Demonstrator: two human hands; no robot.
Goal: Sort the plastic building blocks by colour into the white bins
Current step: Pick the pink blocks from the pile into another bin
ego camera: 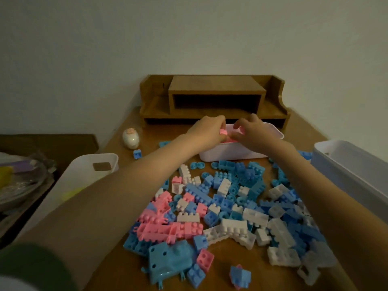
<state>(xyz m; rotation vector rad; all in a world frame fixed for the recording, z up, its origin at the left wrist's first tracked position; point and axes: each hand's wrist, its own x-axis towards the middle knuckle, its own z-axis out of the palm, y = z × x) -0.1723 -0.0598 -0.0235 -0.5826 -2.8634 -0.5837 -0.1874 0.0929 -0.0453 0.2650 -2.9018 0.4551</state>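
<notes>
At upper centre the left hand (206, 131) pinches a pink block (223, 131) in its fingers over the white bin (231, 153), the right hand (248, 134) curled beside it, hold unclear; best release low inside the rim.

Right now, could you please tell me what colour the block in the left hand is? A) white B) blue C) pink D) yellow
C: the left hand pinches a pink block over the far white bin, where more pink shows.
</notes>
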